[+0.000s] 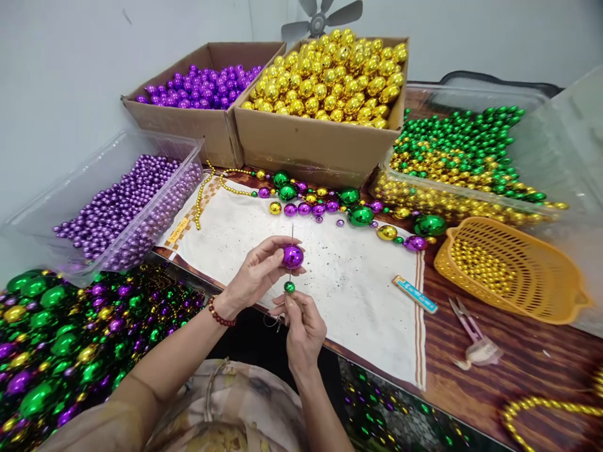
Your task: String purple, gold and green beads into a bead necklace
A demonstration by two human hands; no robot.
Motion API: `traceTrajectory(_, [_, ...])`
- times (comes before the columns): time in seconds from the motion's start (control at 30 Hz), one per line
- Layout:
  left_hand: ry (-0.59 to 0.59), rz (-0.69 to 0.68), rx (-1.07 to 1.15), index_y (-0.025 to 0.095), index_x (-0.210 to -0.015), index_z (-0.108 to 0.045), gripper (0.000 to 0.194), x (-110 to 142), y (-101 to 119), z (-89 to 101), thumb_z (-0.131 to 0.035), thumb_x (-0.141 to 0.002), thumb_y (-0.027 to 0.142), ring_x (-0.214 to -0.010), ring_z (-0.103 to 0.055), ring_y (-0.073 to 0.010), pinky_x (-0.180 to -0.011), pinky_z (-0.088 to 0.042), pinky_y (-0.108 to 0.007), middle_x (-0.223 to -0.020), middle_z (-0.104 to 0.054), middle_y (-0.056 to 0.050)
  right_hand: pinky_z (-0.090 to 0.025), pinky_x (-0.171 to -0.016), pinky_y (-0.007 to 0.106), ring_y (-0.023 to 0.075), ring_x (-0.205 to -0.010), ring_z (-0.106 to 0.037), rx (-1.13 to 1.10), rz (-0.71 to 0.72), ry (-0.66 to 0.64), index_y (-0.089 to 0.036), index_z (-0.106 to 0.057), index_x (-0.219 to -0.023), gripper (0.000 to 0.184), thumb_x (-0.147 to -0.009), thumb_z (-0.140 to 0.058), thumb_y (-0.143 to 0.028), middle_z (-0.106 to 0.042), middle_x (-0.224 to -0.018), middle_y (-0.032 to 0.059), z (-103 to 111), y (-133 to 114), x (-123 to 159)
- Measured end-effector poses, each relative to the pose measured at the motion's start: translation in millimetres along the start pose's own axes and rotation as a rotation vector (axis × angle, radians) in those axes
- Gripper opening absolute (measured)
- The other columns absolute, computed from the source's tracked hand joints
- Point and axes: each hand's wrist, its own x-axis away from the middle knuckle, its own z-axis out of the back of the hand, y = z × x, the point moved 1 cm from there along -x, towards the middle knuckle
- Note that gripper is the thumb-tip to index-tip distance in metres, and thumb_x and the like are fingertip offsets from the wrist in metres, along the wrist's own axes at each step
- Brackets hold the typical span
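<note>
Step, judged: threading. Left hand [260, 270], fingertips closed, holds purple bead [293, 257] on upright needle [293, 233]; right hand [306, 333] pinches closed just under green bead [289, 287], hold hidden. Both beads above cloth [362, 314], toward bench's [527, 355] near edge. Next likely calls for sliding purple down to green.

A dark wood-grain tabletop [447, 351] supports a white cloth with a brown-striped border [358, 295]. A flat blue-and-white printed packet [415, 294] lies across that border. Pink-handled metal snips [471, 323] rest on bare wood near a perforated yellow plastic basket [556, 295]. From where I stand, a grey-bladed fan [317, 24] is located at the rear.
</note>
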Motion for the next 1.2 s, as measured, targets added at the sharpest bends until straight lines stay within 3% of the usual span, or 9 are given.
traceTrajectory(0.13, [-0.035, 0.008, -0.127, 0.023, -0.118, -0.07, 0.034, 3.6, -6.3, 4.2, -0.074, -0.087, 0.038, -0.087, -0.067, -0.0143, -0.081, -0.054, -0.027, -0.103, -0.069, -0.006, -0.044, -0.053, 0.024, 0.0121, -0.054, -0.065, -0.032, -0.014, 0.04, -0.017, -0.065, -0.093, 0.019, -0.097, -0.06, -0.036, -0.073, -0.079, 0.0033, 0.3, -14.6, -14.7])
traceTrajectory(0.27, [-0.076, 0.002, -0.314, 0.023, -0.124, -0.069, 0.037, -0.8, -7.7, 10.1, -0.066, -0.093, 0.041, -0.094, -0.067, -0.0152, -0.087, -0.053, -0.028, -0.115, -0.07, -0.009, -0.039, -0.048, 0.023, 0.0118, -0.052, -0.062, -0.077, -0.086, 0.095, -0.016, -0.066, -0.089, 0.023, -0.092, -0.065, -0.039, -0.072, -0.076, 0.0042, 7.5, -20.3, -23.1])
traceTrajectory(0.43, [-0.019, -0.061, -0.583, 0.018, -0.116, -0.07, 0.034, -43.6, -13.0, 16.2, -0.064, -0.092, 0.041, -0.091, -0.07, -0.0167, -0.084, -0.055, -0.03, -0.114, -0.07, -0.01, -0.033, -0.043, 0.021, 0.0112, -0.05, -0.059, -0.105, -0.107, 0.242, -0.015, -0.067, -0.082, 0.028, -0.084, -0.072, -0.042, -0.071, -0.074, 0.0056, 34.6, -19.7, -24.7])
traceTrajectory(0.53, [-0.051, -0.18, -0.934, 0.017, -0.111, -0.071, 0.024, -83.8, -25.5, 13.9, -0.06, -0.093, 0.028, -0.086, -0.069, -0.0175, -0.082, -0.054, -0.032, -0.11, -0.071, -0.011, -0.036, -0.045, 0.021, 0.0115, -0.053, -0.06, -0.067, -0.069, 0.317, -0.014, -0.069, -0.084, 0.027, -0.083, -0.073, -0.041, -0.071, -0.076, 0.006, 56.3, -19.1, -23.6])
traceTrajectory(0.6, [-0.084, -0.218, -1.233, 0.017, -0.114, -0.07, 0.026, -107.3, -35.5, 7.9, -0.054, -0.094, 0.018, -0.094, -0.068, -0.0202, -0.088, -0.052, -0.035, -0.115, -0.071, -0.013, -0.039, -0.049, 0.022, 0.0118, -0.055, -0.06, -0.029, -0.049, 0.347, -0.014, -0.07, -0.086, 0.026, -0.083, -0.073, -0.04, -0.071, -0.077, 0.0055, 70.3, -17.8, -22.7])
traceTrajectory(0.77, [-0.107, -0.085, -1.81, 0.016, -0.131, -0.06, 0.036, -140.9, -51.3, -10.7, -0.044, -0.099, 0.016, -0.109, -0.066, -0.0277, -0.091, -0.048, -0.039, -0.12, -0.07, -0.016, -0.045, -0.054, 0.024, 0.0119, -0.056, -0.059, -0.006, -0.092, 0.363, -0.014, -0.07, -0.086, 0.028, -0.082, -0.076, -0.042, -0.069, -0.074, 0.0044, 91.1, -5.6, -18.7])
traceTrajectory(1.03, [-0.106, -0.062, -1.937, 0.016, -0.127, -0.061, 0.033, -152.2, -56.0, -17.1, -0.042, -0.1, 0.016, -0.103, -0.068, -0.0258, -0.088, -0.048, -0.037, -0.115, -0.071, -0.016, -0.039, -0.045, 0.021, 0.0111, -0.05, -0.055, -0.085, -0.115, 0.361, -0.014, -0.069, -0.082, 0.031, -0.08, -0.076, -0.045, -0.067, -0.067, 0.0035, 89.6, 8.6, -14.8])
traceTrajectory(1.2, [-0.103, -0.197, -1.858, 0.018, -0.122, -0.064, 0.029, -158.5, -49.9, -28.7, -0.046, -0.1, 0.021, -0.101, -0.068, -0.0224, -0.086, -0.049, -0.032, -0.116, -0.073, -0.011, -0.036, -0.044, 0.02, 0.01, -0.048, -0.051, -0.098, -0.103, 0.323, -0.015, -0.067, -0.08, 0.03, -0.086, -0.07, -0.045, -0.062, -0.061, 0.0007, 93.8, 8.1, -12.5])
